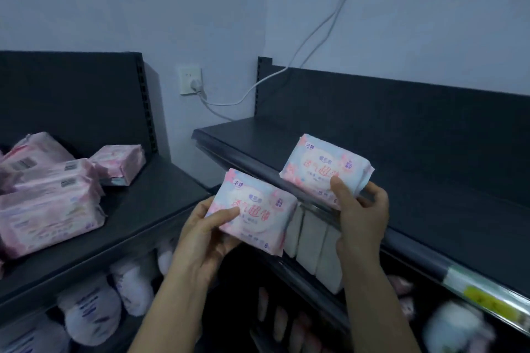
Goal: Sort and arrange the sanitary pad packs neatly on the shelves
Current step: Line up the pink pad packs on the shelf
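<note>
My left hand [203,233] grips a pink and pale blue sanitary pad pack [255,209] in front of the gap between two dark shelf units. My right hand [360,213] holds a second pack of the same kind [321,167] at the front lip of the right top shelf [258,137], its thumb across the pack's face. Both packs face me, tilted. The right top shelf carries nothing else. On the left top shelf [149,203] lie several pink packs [48,203] in a loose heap, and one smaller pack [120,163] sits behind them.
Lower shelves on both sides hold more packs, including a row of white ones [312,249] below the right shelf edge. A wall socket [190,80] with a white cable [315,34] sits between the units. A yellow-green price label [484,298] runs along the right shelf rail.
</note>
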A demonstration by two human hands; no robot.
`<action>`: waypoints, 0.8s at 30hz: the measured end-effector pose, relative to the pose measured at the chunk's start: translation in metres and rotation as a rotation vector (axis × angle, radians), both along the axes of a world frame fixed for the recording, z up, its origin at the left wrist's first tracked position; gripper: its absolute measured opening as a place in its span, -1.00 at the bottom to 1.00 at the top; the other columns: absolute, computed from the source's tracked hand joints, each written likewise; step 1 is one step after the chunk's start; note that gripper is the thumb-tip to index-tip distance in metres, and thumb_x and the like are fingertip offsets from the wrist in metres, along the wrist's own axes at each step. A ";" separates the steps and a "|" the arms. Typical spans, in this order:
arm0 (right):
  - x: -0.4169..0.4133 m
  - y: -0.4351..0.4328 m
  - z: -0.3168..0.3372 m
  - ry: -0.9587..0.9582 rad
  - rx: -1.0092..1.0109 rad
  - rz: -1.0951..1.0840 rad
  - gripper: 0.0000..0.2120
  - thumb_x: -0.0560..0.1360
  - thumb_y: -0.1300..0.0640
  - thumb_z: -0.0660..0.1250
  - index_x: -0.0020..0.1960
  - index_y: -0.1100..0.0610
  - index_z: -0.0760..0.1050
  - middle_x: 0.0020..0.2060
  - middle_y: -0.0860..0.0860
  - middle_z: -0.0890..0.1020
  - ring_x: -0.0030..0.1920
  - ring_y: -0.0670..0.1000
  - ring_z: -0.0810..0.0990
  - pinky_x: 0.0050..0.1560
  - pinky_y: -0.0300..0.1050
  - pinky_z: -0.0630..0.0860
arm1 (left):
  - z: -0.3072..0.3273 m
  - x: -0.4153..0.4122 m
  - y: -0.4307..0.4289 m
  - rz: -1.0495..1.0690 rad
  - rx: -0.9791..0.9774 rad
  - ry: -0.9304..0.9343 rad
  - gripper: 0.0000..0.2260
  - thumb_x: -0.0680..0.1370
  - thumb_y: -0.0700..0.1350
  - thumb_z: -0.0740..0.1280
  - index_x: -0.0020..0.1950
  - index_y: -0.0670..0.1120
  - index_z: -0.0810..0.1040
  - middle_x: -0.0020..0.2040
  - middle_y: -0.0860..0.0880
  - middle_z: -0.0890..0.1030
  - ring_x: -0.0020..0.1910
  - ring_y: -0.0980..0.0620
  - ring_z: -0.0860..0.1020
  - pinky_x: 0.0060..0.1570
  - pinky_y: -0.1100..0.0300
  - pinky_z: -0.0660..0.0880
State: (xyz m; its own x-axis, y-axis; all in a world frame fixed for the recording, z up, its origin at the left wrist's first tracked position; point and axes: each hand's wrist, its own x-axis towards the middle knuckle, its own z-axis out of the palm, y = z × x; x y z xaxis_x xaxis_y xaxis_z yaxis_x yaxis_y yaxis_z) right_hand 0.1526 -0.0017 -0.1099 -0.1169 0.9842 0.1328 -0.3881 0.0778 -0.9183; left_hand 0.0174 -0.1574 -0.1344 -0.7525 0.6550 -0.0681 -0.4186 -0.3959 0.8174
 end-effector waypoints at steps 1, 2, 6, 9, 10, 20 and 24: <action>0.015 0.004 0.002 -0.001 0.005 -0.024 -0.65 0.38 0.14 0.53 0.03 0.00 0.42 -0.14 -0.05 0.60 -0.18 -0.11 0.62 -0.19 -0.21 0.51 | 0.001 0.011 0.007 -0.026 -0.001 0.005 -0.76 0.35 -0.36 0.37 -0.08 -0.09 0.48 -0.16 -0.12 0.69 -0.22 -0.08 0.66 -0.18 -0.04 0.61; 0.030 0.007 0.003 -0.002 0.012 -0.052 -0.64 0.38 0.15 0.53 0.04 0.03 0.41 -0.17 -0.04 0.60 -0.23 -0.13 0.61 -0.23 -0.23 0.49 | 0.003 0.024 0.013 -0.052 0.001 0.009 -0.73 0.31 -0.34 0.39 -0.07 -0.09 0.49 -0.14 -0.14 0.68 -0.18 -0.10 0.65 -0.12 -0.06 0.59; 0.100 0.016 0.007 0.002 0.030 -0.157 -0.62 0.37 0.15 0.55 0.01 0.10 0.38 -0.27 -0.06 0.54 -0.32 -0.16 0.54 -0.33 -0.34 0.46 | 0.007 0.082 0.036 -0.142 0.003 0.004 -0.67 0.24 -0.28 0.41 -0.03 -0.12 0.50 -0.11 -0.18 0.68 -0.13 -0.14 0.64 -0.02 -0.12 0.56; 0.164 0.018 0.011 0.001 0.031 -0.224 -0.62 0.35 0.11 0.56 -0.03 0.07 0.38 -0.27 -0.07 0.49 -0.30 -0.12 0.52 -0.28 -0.32 0.45 | 0.007 0.135 0.048 -0.231 0.011 -0.004 -0.65 0.24 -0.27 0.43 -0.01 -0.13 0.50 -0.02 -0.22 0.67 -0.02 -0.20 0.64 0.07 -0.19 0.54; 0.187 0.017 0.012 -0.007 0.036 -0.251 -0.61 0.35 0.09 0.56 -0.01 0.08 0.38 -0.26 -0.06 0.49 -0.30 -0.11 0.52 -0.27 -0.29 0.45 | 0.007 0.154 0.051 -0.256 0.013 -0.012 -0.64 0.23 -0.27 0.44 0.00 -0.13 0.50 0.01 -0.22 0.67 0.02 -0.21 0.63 0.11 -0.22 0.53; 0.389 0.002 0.009 -0.056 0.006 -0.507 -0.62 0.31 0.06 0.59 -0.11 0.05 0.39 -0.16 0.04 0.54 -0.19 -0.01 0.57 0.00 0.04 0.58 | 0.007 0.337 0.081 -0.479 -0.039 -0.045 -0.76 0.43 -0.39 0.34 0.02 -0.16 0.45 0.07 -0.26 0.64 0.03 -0.24 0.59 0.11 -0.29 0.47; 0.459 -0.003 0.010 -0.089 0.026 -0.633 -0.62 0.31 0.03 0.58 -0.13 0.06 0.38 -0.21 -0.01 0.55 -0.22 -0.03 0.55 -0.23 -0.09 0.54 | 0.007 0.399 0.097 -0.581 -0.025 -0.054 -0.76 0.38 -0.38 0.35 -0.05 -0.13 0.46 -0.03 -0.22 0.64 -0.10 -0.16 0.60 -0.02 -0.15 0.54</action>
State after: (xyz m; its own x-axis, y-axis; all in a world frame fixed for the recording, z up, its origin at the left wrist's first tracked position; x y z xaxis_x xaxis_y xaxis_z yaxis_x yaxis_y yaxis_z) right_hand 0.6119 -0.0045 -0.1000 0.4741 0.8630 0.1744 -0.1819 0.2898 -0.9397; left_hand 0.4161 -0.0601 -0.1276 -0.2649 0.9571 -0.1169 -0.6031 -0.0699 0.7946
